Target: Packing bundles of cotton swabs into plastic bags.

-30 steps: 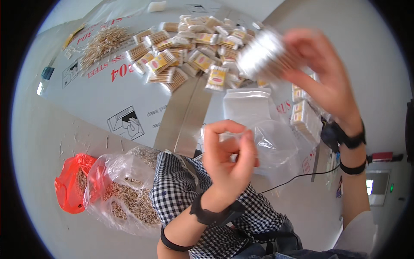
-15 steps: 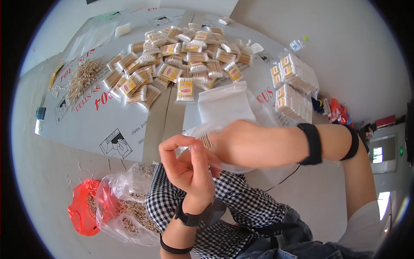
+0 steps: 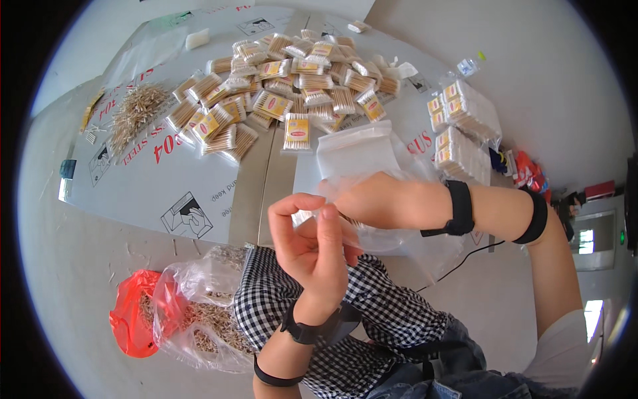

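My left hand (image 3: 309, 249) is raised over my lap, thumb and index finger pinched at the rim of a clear plastic bag (image 3: 405, 246). My right hand (image 3: 365, 199) reaches across from the right at the bag's mouth, back of the hand up. Its fingers are mostly hidden and somewhat blurred. Under that hand, a bit of a bundle of cotton swabs (image 3: 352, 221) shows through the film. Just beyond, a flat whitish zip bag (image 3: 359, 153) lies on the table. A small pack of cotton swabs with a yellow label (image 3: 296, 132) stands out in front of a heap.
Many swab packs (image 3: 276, 105) are heaped on the silvery table (image 3: 199, 179). Loose swabs (image 3: 138, 113) lie in a pile at left. Stacked bundles of packs (image 3: 472, 110) and a plastic bottle (image 3: 468, 66) are at right. Red (image 3: 129, 319) and clear bags (image 3: 169, 346) with swabs sit below left.
The view has shifted slightly. My right hand has moved over the swab bundle, which showed beside its fingertips before and is now mostly covered. My left hand keeps its pinch.
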### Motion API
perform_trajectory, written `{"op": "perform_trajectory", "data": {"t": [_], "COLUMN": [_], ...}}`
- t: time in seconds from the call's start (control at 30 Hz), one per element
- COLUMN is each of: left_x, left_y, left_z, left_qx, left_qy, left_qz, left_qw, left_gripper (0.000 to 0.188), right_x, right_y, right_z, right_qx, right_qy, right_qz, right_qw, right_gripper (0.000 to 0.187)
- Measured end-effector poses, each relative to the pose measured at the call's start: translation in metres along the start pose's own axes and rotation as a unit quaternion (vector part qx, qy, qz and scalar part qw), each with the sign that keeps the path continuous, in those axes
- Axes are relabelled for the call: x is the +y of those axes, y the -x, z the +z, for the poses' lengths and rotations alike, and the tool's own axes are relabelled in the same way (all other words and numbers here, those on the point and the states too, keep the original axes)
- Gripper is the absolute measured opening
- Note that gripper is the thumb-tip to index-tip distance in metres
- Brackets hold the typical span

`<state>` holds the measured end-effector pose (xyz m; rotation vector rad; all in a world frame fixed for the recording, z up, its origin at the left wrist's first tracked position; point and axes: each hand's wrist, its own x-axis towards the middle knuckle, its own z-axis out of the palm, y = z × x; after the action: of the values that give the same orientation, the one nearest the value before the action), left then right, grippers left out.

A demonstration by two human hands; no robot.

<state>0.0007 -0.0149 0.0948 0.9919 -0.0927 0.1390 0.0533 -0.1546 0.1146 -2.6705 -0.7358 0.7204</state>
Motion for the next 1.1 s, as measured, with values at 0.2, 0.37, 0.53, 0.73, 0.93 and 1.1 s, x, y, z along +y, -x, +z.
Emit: {"op": "perform_trajectory", "data": {"t": [0.2, 0.37, 0.53, 0.73, 0.93, 1.1], "left_x": [0.001, -0.002, 0.003, 0.004, 0.007, 0.007], "left_y": [0.001, 0.005, 0.002, -0.001, -0.001, 0.002], "left_z": [-0.003, -0.015, -0.008, -0.001, -0.014, -0.006], "left_qx": [-0.001, 0.005, -0.001, 0.003, 0.039, 0.049], "left_qy": [-0.003, -0.001, -0.013, 0.000, -0.023, 0.008], "left_qz": [0.001, -0.010, -0.022, -0.033, -0.026, -0.032], "left_qw": [1.000, 1.000, 1.000, 0.999, 0.999, 0.998], "left_gripper": [0.012, 0.012, 0.012, 0.013, 0.015, 0.014], "right_x": [-0.020, -0.005, 0.086, 0.103, -0.031, -0.062], "right_y": [0.031, -0.035, -0.143, -0.118, 0.040, 0.087], "right_z": [-0.057, -0.132, -0.042, -0.046, -0.115, -0.078], "right_qx": [-0.073, -0.020, 0.059, 0.130, 0.276, 0.224], "right_qy": [0.076, -0.235, 0.112, 0.019, -0.156, 0.109], "right_qz": [-0.141, -0.020, 0.095, 0.037, -0.051, -0.101], "right_qw": [0.984, 0.972, 0.987, 0.991, 0.947, 0.963], "right_gripper": [0.013, 0.020, 0.056, 0.052, 0.030, 0.027]}}
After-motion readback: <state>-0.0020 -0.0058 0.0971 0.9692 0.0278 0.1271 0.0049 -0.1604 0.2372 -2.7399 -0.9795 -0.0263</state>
